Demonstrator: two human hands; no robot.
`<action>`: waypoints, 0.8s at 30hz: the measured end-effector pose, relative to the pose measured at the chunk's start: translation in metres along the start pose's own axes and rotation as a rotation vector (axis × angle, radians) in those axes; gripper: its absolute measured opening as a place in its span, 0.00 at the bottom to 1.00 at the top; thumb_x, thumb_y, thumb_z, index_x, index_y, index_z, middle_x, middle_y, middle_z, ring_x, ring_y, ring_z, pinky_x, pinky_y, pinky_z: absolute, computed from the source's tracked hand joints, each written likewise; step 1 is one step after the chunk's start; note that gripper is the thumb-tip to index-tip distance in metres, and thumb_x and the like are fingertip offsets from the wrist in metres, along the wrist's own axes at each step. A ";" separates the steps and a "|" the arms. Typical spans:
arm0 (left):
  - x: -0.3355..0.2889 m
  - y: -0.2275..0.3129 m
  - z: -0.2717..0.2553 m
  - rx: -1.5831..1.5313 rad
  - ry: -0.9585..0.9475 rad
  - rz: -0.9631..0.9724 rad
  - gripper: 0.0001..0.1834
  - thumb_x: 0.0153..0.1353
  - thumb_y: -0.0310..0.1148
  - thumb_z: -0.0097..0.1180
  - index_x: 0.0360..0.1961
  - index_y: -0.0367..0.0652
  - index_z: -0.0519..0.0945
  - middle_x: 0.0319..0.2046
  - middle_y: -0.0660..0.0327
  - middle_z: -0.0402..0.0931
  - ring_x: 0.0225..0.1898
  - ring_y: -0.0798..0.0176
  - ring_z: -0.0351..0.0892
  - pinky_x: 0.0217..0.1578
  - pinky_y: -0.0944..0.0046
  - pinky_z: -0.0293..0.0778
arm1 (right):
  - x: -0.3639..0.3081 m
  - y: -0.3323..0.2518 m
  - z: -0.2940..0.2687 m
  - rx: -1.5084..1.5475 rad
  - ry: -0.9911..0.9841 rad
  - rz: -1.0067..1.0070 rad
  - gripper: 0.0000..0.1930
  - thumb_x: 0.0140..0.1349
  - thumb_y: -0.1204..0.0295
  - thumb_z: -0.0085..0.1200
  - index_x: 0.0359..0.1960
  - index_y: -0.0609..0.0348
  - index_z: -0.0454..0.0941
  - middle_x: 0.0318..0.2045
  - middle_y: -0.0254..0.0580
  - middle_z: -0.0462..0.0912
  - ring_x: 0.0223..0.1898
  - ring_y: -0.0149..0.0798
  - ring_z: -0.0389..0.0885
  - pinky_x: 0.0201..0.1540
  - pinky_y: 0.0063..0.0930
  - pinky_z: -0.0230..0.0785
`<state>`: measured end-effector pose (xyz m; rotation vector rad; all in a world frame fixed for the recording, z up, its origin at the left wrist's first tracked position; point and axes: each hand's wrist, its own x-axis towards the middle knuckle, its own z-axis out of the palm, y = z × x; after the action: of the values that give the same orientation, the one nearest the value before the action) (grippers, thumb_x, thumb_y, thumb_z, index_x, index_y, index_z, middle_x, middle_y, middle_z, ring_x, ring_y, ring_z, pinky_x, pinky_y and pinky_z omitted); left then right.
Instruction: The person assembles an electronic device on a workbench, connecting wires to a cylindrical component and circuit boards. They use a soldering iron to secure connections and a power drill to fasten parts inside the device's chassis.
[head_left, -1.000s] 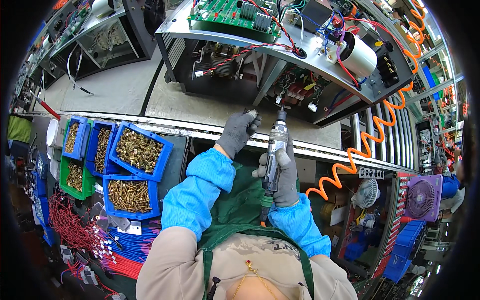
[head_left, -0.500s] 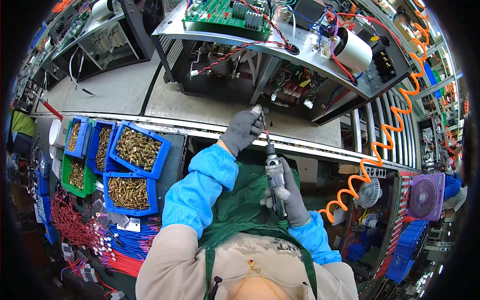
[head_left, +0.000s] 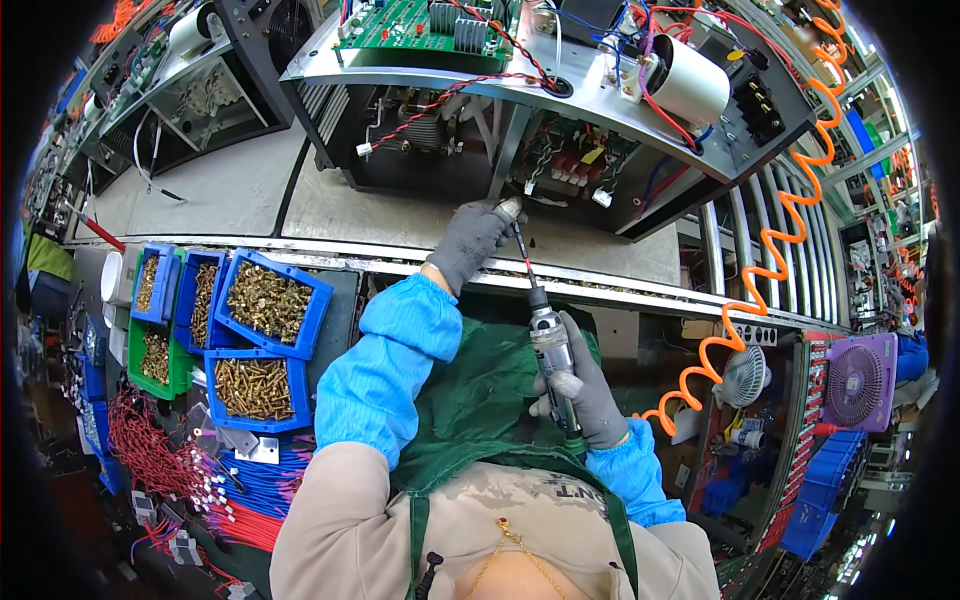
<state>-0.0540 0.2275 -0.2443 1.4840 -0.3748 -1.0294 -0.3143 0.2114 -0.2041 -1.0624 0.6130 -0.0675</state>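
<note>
My right hand (head_left: 585, 395), in a grey glove, is wrapped round a silver and black power screwdriver (head_left: 551, 350), its long bit pointing up and away from me. At the bit's tip my left hand (head_left: 468, 245), also gloved in grey, has its thumb and fingers pinched together. Whatever sits between those fingertips is too small to make out. Just beyond them stands an open metal equipment chassis (head_left: 605, 108). It carries a green circuit board (head_left: 425, 45) and a white cylinder (head_left: 690, 82) on top, with wired parts inside.
Blue bins of brass-coloured screws and fittings (head_left: 268, 300) stand at my left, near a green bin (head_left: 148, 372). Red (head_left: 145, 435) and blue wires lie below them. An orange coiled hose (head_left: 770, 265) hangs at the right, by a purple fan (head_left: 857, 385). Another chassis (head_left: 190, 95) stands far left.
The view has shifted slightly, so the chassis appears a little farther left. My left hand sits slightly left and farther away, still at the bit's tip. My right hand keeps its grip.
</note>
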 end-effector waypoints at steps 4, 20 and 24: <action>0.001 -0.001 -0.004 0.092 -0.072 0.110 0.19 0.65 0.47 0.48 0.34 0.43 0.81 0.17 0.71 0.65 0.16 0.78 0.60 0.14 0.75 0.58 | -0.001 -0.001 -0.004 0.246 -0.118 0.025 0.49 0.50 0.56 0.58 0.70 0.44 0.39 0.33 0.46 0.74 0.21 0.33 0.78 0.29 0.32 0.79; -0.001 0.005 -0.012 0.158 -0.195 0.157 0.17 0.66 0.43 0.49 0.37 0.39 0.80 0.21 0.68 0.71 0.21 0.78 0.64 0.24 0.75 0.63 | -0.001 0.001 -0.010 0.198 -0.095 0.070 0.51 0.48 0.53 0.61 0.70 0.42 0.40 0.32 0.48 0.74 0.19 0.34 0.77 0.28 0.33 0.79; 0.014 -0.026 -0.003 0.058 0.040 0.326 0.16 0.63 0.43 0.51 0.37 0.40 0.81 0.22 0.65 0.74 0.23 0.71 0.70 0.27 0.69 0.69 | 0.000 0.006 -0.004 0.275 -0.057 -0.044 0.50 0.49 0.53 0.60 0.70 0.42 0.40 0.31 0.46 0.74 0.20 0.34 0.77 0.28 0.32 0.79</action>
<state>-0.0525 0.2244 -0.2736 1.4350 -0.6003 -0.7339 -0.3178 0.2113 -0.2101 -0.8086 0.5122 -0.1546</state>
